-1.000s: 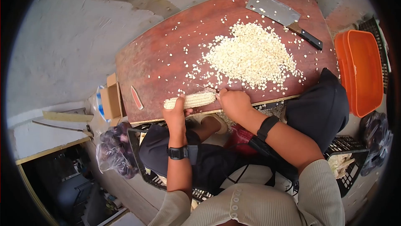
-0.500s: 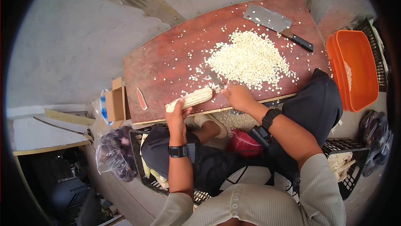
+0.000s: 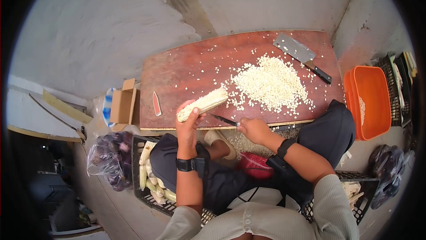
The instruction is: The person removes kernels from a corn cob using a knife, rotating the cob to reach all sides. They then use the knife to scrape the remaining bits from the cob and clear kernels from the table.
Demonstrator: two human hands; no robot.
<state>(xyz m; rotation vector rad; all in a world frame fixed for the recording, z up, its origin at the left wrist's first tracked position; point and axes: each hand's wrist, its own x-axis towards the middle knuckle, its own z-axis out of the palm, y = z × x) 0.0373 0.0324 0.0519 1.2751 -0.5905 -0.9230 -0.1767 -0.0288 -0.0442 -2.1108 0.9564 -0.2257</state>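
Observation:
A pale ear of corn (image 3: 205, 104) lies tilted in my left hand (image 3: 187, 120), its far end pointing up and right above the table's front edge. Fingers and thumb wrap round its lower end. My right hand (image 3: 255, 130) is closed on the handle of a small knife (image 3: 225, 120), whose dark blade points left, a little below the ear and apart from it. Beyond both hands a heap of cut white kernels (image 3: 270, 84) covers part of the red-brown table (image 3: 177, 69), with loose kernels scattered around it.
A cleaver (image 3: 296, 49) lies at the table's back right, and a red-and-white blade-shaped piece (image 3: 156, 104) at left. Orange tubs (image 3: 377, 102) stand to the right. Beside my legs are a black crate of corn (image 3: 138, 169), a cardboard box (image 3: 122, 107) and bagged purple produce (image 3: 111, 158).
My view has tilted, so the table sits lower. The knife has come away from the ear's tip, turned leftward and dropped below the ear. The ear is tilted up more.

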